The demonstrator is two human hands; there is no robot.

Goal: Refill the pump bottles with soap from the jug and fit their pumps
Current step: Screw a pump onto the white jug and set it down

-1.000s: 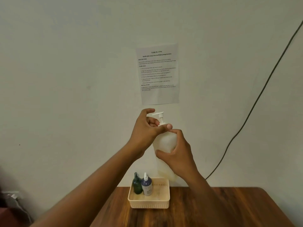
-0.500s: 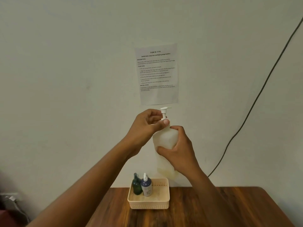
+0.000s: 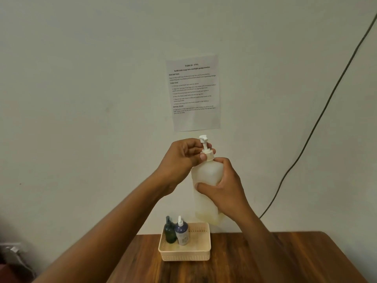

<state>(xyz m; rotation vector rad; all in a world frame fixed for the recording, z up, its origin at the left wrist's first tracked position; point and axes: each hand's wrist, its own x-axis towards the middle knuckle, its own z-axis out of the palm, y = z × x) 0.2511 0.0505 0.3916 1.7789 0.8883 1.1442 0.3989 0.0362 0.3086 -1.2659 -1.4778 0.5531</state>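
Bottle (image 3: 207,176) base hidden behind right hand (image 3: 224,190).

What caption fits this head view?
Right hand holds translucent bottle aloft; left hand pinches its pump collar above basket.

Two bottles (image 3: 176,232) crowd the basket's (image 3: 184,255) left end, its right half lies open, and the table (image 3: 275,262) right of it is bare wood, with the wall close behind.
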